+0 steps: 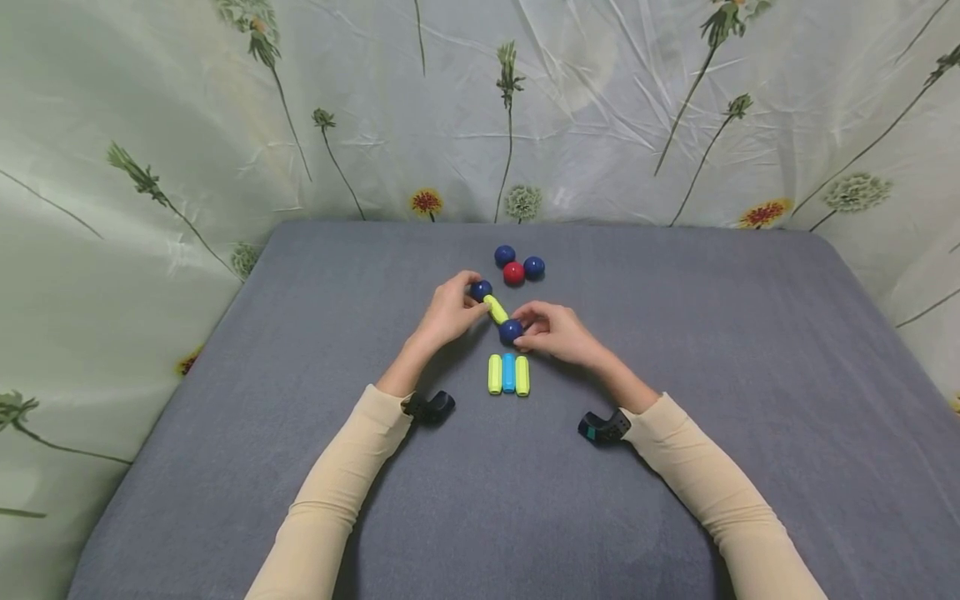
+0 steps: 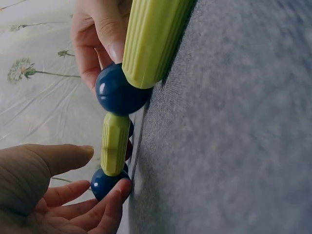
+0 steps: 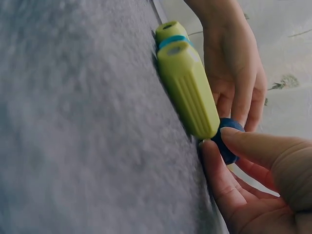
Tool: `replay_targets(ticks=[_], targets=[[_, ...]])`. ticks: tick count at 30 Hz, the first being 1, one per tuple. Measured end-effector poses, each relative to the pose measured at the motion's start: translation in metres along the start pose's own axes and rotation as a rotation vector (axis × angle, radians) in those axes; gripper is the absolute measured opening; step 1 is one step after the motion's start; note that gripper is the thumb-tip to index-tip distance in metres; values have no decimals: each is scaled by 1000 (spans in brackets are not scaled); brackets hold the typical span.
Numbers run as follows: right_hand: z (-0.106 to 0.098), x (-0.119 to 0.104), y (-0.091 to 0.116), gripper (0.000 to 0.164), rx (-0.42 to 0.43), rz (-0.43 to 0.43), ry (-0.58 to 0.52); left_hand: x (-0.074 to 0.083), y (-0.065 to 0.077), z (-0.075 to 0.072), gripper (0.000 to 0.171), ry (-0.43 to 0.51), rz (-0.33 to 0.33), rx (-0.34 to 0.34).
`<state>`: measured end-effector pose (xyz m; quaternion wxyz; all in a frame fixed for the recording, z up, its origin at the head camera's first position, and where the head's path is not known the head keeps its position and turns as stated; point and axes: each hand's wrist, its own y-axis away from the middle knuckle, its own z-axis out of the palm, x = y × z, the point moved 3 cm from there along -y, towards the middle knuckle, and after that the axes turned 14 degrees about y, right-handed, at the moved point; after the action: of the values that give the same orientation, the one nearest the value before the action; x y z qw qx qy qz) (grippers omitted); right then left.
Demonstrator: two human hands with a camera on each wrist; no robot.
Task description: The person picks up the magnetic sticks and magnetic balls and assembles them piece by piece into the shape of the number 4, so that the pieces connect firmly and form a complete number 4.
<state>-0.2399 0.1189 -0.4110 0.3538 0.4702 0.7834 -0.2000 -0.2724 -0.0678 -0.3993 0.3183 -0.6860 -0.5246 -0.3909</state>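
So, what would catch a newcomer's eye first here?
Probably the yellow-green rod in mid-scene, slanting from a far blue ball held by the left hand to a near blue ball pinched by the right hand. Just beyond, a single red ball stands out beside two more blue balls. Nearer the person, a light blue rod lies between two other yellow-green rods.

Rods [image 1: 495, 375]: no lettering I can make out
Balls [image 1: 513, 273]: no print readable
Wristbands [image 1: 439, 407]: nothing legible from here
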Motion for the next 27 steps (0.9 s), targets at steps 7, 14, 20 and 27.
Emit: replay_targets(ticks=[7, 14, 20, 27], targets=[[8, -4, -3, 35, -8, -18, 0, 0, -2, 3, 49, 30, 11, -14], [10, -4, -5, 36, -9, -39, -24, -1, -5, 4, 58, 37, -2, -13], [12, -4, -6, 37, -39, -59, -75, 0, -8, 5, 60, 20, 33, -9], [12, -4, -6, 37, -53, -46, -88, -2, -10, 7, 59, 13, 51, 1]])
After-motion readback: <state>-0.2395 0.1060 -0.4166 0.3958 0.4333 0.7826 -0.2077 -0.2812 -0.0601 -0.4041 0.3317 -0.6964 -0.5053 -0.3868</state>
